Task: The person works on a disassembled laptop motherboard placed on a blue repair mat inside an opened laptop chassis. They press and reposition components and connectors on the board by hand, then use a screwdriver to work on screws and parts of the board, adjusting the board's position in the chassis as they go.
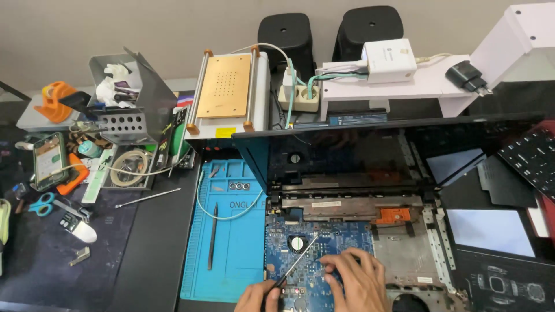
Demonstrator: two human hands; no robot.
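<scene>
On worktop, over blue motherboard (324,245) | left hand (257,297) gripping screwdriver (298,260) | right hand (358,283) spread, fingertips pressing board

Glossy laptop screen (358,153), matt mat (231,254)

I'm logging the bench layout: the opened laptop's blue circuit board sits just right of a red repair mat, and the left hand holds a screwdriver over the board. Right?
Not quite: in the head view the repair mat is blue, not red. The rest holds: the circuit board lies just right of it, and the left hand holds the screwdriver over it.
</scene>
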